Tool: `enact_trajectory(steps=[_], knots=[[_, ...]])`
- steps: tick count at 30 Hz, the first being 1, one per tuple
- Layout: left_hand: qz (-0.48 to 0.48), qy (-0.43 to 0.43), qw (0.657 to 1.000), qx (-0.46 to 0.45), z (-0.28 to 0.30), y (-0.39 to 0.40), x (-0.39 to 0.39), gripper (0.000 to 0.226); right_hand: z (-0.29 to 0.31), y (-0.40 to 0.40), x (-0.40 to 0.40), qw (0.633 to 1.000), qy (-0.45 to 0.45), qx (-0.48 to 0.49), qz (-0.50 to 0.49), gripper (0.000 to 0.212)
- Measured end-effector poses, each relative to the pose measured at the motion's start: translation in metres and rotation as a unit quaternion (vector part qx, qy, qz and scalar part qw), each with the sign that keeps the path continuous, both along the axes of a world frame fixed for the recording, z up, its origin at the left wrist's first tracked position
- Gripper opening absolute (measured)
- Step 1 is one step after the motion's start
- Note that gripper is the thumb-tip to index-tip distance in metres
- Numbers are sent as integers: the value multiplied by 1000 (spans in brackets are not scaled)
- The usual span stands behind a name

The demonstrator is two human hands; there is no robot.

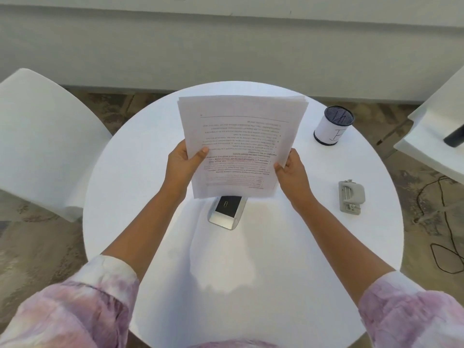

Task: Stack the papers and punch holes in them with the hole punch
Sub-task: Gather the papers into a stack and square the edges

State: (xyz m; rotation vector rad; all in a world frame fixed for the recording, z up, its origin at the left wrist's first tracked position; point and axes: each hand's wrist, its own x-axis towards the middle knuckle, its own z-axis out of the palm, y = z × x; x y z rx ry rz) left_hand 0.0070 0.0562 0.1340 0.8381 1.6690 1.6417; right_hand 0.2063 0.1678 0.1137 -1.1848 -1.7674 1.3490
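Note:
A stack of printed papers (241, 136) is held upright above the middle of the round white table (313, 247), its text upside down to me. My left hand (182, 164) grips the stack's left edge, thumb on the front sheet. My right hand (292, 172) grips the right edge near the lower corner. The sheets' top edges are slightly fanned. A grey hole punch (351, 195) lies flat on the table to the right of my right hand, apart from the papers.
A silver tray with a dark inset holding a paper clip (227, 210) sits just under the papers' lower edge. A mesh pen cup (332, 125) stands at the table's far right. White chairs (42, 139) flank the table; black cables (447, 237) lie on the floor at right.

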Motion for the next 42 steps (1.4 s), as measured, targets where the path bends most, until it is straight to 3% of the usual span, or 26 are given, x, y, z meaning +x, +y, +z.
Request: enact_trajectory(steps=[8, 14, 19, 23, 30, 33, 36, 38, 42], knots=[[4, 11, 1000, 1, 4, 1, 4, 23, 9, -5, 1, 998, -4, 70, 4, 26], [14, 7, 1000, -7, -6, 0, 4, 32, -1, -7, 3, 997, -26, 64, 23, 24], [38, 15, 999, 18, 1, 4, 9, 15, 2, -8, 0, 991, -26, 131, 16, 14], [30, 7, 999, 14, -6, 5, 7, 16, -4, -6, 1, 992, -34, 125, 17, 17], [62, -84, 994, 22, -16, 3, -1, 19, -21, -4, 8, 998, -31, 17, -48, 52], [69, -141, 987, 31, -19, 2, 1, 22, -30, -11, 5, 986, -59, -136, -81, 64], [63, -200, 976, 53, -21, 1, 6, 29, -39, -20, 3, 933, 64, -351, -51, 77], [74, -246, 965, 59, -22, 2, 10, 34, -45, -22, 3, 900, 131, -416, -16, 72], [89, -305, 946, 64, -26, 1, 14, 33, -45, -19, 1, 925, 135, -353, -29, 35]])
